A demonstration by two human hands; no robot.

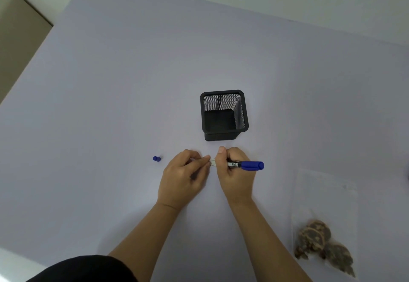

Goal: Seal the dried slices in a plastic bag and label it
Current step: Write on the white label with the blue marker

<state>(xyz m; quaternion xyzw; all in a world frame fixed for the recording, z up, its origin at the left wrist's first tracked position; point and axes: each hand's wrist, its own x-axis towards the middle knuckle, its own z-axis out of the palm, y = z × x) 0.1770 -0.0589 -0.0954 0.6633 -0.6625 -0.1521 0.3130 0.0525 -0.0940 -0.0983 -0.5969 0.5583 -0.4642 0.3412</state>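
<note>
- A dark garment (88, 268) fills the near left corner, at the table's near edge.
- The plastic bag (325, 204) lies flat at the near right, well apart from both hands. The dried slices (318, 244) are bunched in its near end, and its far part is see-through. Whether its mouth is sealed cannot be told.
- Both forearms reach in from the near edge and meet near the middle of the table (110, 104).
- The left hand (183, 180) has its fingers curled and pinches the left end of a small white label strip (212, 162).
- The right hand (234, 175) grasps the marker (250, 165), with the thumb pointing far. The marker's blue end sticks out to the right and its tip is hidden by the hand. The strip sits between the two hands; any writing on it is too small to tell.
- A small blue cap (156, 158) lies on the table left of the left hand, apart from it.
- A black mesh pen holder (223, 92) stands upright just beyond the hands, close to the right thumb but not touching. Its dark floor shows through the open top.
- Open lavender surface spreads wide to the left, right and far of the holder. The left edge slants away, and the far edge runs diagonally across the top.
- A beige, round-cornered piece (17, 38) sits beyond the far left edge.
</note>
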